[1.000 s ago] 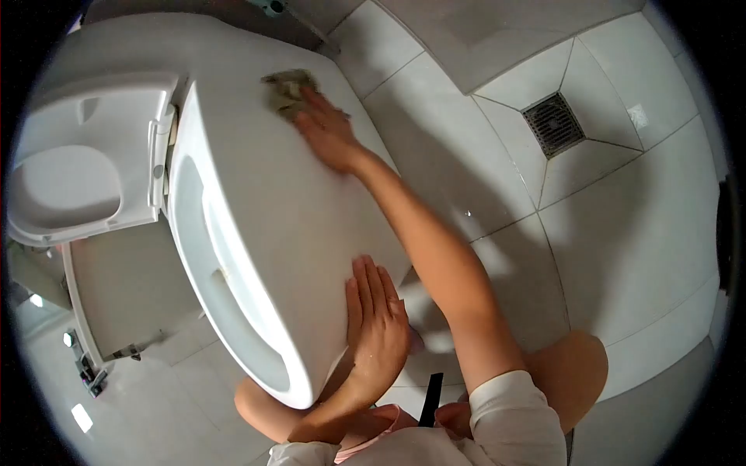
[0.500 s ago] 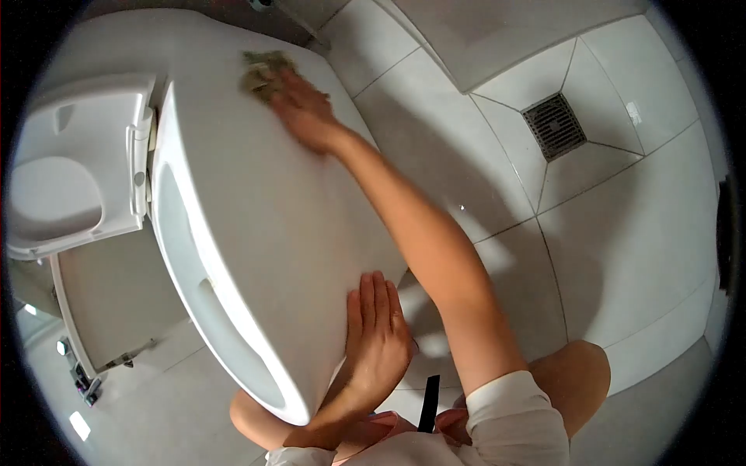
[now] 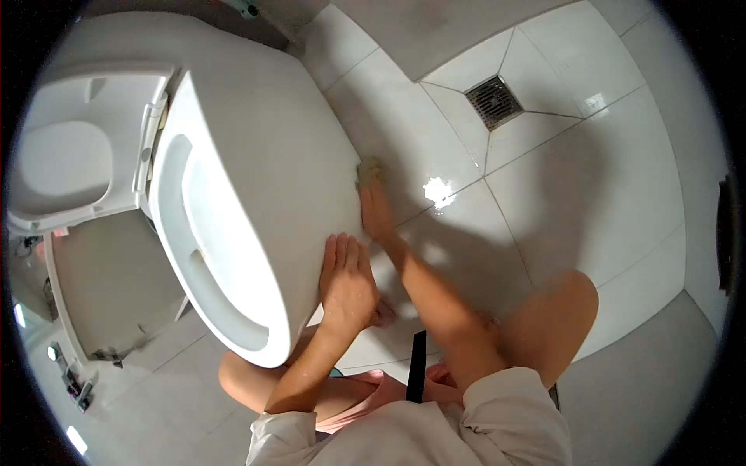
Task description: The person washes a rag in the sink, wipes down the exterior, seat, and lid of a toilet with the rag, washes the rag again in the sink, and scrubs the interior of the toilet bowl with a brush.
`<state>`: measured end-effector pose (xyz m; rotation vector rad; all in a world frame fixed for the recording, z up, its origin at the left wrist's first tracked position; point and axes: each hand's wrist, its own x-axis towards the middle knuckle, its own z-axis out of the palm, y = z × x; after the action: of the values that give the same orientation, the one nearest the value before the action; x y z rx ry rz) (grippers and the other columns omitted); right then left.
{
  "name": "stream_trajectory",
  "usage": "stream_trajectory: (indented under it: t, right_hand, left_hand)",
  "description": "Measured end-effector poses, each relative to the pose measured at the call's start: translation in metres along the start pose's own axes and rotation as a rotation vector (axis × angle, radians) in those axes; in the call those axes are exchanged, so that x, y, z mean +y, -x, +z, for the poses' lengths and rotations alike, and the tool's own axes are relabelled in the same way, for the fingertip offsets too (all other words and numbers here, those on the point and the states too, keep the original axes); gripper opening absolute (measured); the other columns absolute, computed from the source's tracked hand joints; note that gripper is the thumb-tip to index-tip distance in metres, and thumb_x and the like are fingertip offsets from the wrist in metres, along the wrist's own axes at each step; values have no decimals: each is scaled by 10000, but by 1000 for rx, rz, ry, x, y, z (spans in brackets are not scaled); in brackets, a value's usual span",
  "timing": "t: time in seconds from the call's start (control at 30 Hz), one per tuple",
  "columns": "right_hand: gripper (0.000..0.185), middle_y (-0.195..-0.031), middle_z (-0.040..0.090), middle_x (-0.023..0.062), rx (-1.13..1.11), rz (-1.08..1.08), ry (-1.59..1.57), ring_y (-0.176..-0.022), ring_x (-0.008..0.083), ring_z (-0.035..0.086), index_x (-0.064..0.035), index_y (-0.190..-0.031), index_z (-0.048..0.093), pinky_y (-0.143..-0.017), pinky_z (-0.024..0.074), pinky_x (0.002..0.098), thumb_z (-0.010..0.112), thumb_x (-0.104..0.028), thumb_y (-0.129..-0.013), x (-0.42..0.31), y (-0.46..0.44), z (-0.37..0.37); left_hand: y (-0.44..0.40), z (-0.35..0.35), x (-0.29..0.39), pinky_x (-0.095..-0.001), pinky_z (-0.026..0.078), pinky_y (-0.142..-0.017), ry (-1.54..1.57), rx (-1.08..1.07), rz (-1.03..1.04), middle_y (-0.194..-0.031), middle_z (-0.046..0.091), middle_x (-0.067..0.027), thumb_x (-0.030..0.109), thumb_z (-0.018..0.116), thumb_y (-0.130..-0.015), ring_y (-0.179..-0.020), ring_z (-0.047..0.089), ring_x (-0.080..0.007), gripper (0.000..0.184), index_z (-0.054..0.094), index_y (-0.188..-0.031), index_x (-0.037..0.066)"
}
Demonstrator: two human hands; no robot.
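Observation:
A white toilet (image 3: 256,140) stands at the left with its lid and seat (image 3: 62,167) raised. My left hand (image 3: 348,286) rests on the curved outer side of the bowl, fingers stretched out and holding nothing. Low at the base of the toilet, close to the floor tiles, my right hand (image 3: 376,211) is closed on a yellowish-green crumpled cloth (image 3: 371,171). Fingers and cloth are partly blurred, and the cloth seems to touch the toilet's lower edge.
A square floor drain (image 3: 493,102) is set in the pale tiles (image 3: 559,194) at upper right. A bright reflection shines on the floor near my right hand. Behind the toilet, a grey panel (image 3: 109,287) and several small items stand at the left.
My right hand has moved the cloth from the toilet's far upper side down toward me, to its base by the floor. My left hand stays on the bowl. The view has shifted somewhat.

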<state>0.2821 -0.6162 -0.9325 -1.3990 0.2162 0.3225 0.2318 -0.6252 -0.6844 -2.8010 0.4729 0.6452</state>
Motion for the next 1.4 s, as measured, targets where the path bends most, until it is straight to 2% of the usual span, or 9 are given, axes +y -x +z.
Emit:
stream_trajectory:
  t: [0.23, 0.37, 0.47, 0.57, 0.7, 1.0, 1.23, 1.3, 1.4]
  right_hand:
    - [533, -1432, 318, 322, 76, -182, 321, -1356, 516, 222, 74, -1358, 382, -1101, 199, 599, 374, -315, -994, 41, 92, 34]
    - [533, -1438, 312, 282, -74, 145, 135, -1386, 472, 199, 29, -1369, 379, -1043, 251, 606, 431, -317, -967, -40, 114, 28]
    - [514, -1341, 438, 247, -95, -30, 487, -1248, 364, 408, 53, -1308, 417, -1059, 334, 380, 395, -356, -997, -107, 121, 19]
    - [526, -1316, 470, 210, 78, -356, 290, -1214, 358, 444, 15, -1311, 438, -1044, 346, 366, 407, -404, -995, -174, 109, 7]
    - [541, -1272, 545, 99, -327, 285, -608, -1185, 229, 502, -88, -1320, 487, -967, 410, 344, 497, -490, -959, -253, 94, -26]
    - [513, -1385, 489, 90, -652, 392, -1013, -1272, 273, 465, -100, -1393, 420, -1049, 371, 500, 409, -432, -1002, -328, 98, -102]
    - [497, -1330, 519, 126, -706, 238, -775, -1212, 286, 501, -64, -1355, 456, -1010, 412, 415, 457, -401, -989, -341, 68, -60]
    - [422, -1234, 553, 152, 100, -304, 501, -1123, 291, 538, -31, -1297, 502, -958, 434, 387, 496, -300, -972, -322, 51, -41]
    - [401, -1327, 465, 227, -196, -635, 454, -1161, 367, 513, 16, -1290, 502, -965, 423, 418, 522, -181, -942, -328, 93, -28]
  left_hand:
    - [32, -4, 8, -476, 227, -1156, 78, 43, -22, -1217, 583, -243, 108, 539, -773, -1226, 500, -359, 413, 587, -1120, -111]
    - [50, -7, 11, -481, 284, -1128, 199, 220, -36, -1221, 575, -249, 48, 523, -757, -1212, 504, -390, 408, 582, -1131, -105]
    - [57, -18, 15, -494, 332, -1096, 287, 389, -44, -1250, 552, -250, 13, 512, -748, -1226, 489, -408, 404, 578, -1132, -92]
    - [61, -40, 18, -501, 362, -1072, 362, 600, -37, -1301, 512, -245, -29, 500, -730, -1254, 461, -425, 433, 563, -1156, -73]
    - [69, -77, 19, -500, 367, -1065, 399, 837, -6, -1371, 450, -240, -101, 490, -692, -1295, 415, -441, 551, 517, -1238, -33]
    - [56, -101, 8, -445, 434, -955, 411, 990, -188, -1342, 454, -217, 42, 699, -714, -1176, 493, -397, 622, 487, -1298, 23]
    - [68, -101, -37, -378, 510, -729, 268, 1241, -213, -970, 627, -117, -58, 658, -708, -886, 609, -306, 390, 632, -1084, 43]
    - [70, -90, -47, -389, 501, -719, 281, 1193, -289, -919, 617, -114, -57, 635, -717, -854, 597, -302, 335, 643, -1040, 34]
    - [70, -75, -48, -399, 490, -765, 544, 1055, -284, -949, 626, -115, -34, 613, -738, -878, 592, -312, 255, 668, -982, 16]
